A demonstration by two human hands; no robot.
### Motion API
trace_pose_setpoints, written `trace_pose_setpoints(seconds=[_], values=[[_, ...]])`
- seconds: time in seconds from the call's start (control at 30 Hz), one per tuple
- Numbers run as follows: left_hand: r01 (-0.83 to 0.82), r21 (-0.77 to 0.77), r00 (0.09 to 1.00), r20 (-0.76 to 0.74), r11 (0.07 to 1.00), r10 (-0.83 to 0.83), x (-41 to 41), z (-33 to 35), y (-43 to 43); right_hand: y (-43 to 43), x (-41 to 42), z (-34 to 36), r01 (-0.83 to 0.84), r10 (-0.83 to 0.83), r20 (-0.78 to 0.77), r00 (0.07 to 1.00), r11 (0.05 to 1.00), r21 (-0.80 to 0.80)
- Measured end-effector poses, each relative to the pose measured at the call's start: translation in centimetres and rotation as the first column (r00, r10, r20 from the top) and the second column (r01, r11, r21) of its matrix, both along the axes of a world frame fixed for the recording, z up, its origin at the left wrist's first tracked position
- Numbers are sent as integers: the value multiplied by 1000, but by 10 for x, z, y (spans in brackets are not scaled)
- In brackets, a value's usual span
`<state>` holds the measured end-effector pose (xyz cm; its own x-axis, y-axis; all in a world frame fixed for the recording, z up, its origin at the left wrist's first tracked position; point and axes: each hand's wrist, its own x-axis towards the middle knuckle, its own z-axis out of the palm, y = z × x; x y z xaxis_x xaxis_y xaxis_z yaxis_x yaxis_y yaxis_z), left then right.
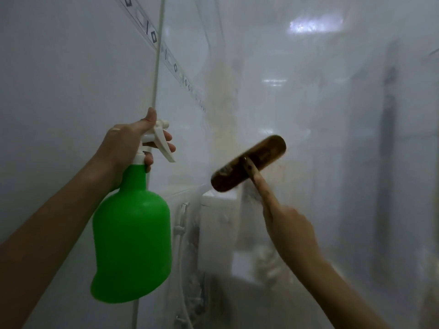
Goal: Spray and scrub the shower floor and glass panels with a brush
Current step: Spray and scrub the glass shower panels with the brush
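A green spray bottle (131, 241) with a white trigger head hangs in the left half of the view. My left hand (129, 146) grips its neck, fingers lying on the trigger, and the nozzle points at the glass panel (320, 138). A brown wooden brush (248, 163) with a long handle lies against the misted glass near the middle, blurred by motion. My right hand (293, 231) grips the handle below the brush head. The shower floor is out of view.
A white tiled wall (59, 91) with a patterned border strip fills the left side. A white vertical frame edge (158, 55) separates wall and glass. Behind the glass show a chrome hose fitting (181, 224) and a blurry white fixture (218, 200).
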<state>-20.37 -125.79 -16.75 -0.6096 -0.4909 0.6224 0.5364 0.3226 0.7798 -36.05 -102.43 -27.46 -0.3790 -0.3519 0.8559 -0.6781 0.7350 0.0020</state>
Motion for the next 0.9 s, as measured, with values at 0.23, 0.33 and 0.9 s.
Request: trace_pose_setpoints(seconds=[0.23,0.33,0.9], values=[[66,-35,997,50,997,-64,-16,-15,19,-15,-18,56,36,-37,-74,997,999,-23],[89,-14,994,58,996,-88,-20,-23,26,0,-17,47,47,-49,-33,998,997,-59],[175,14,984,-34,985,-174,-22,-44,81,102,-7,-50,94,-90,96,991,995,-36]])
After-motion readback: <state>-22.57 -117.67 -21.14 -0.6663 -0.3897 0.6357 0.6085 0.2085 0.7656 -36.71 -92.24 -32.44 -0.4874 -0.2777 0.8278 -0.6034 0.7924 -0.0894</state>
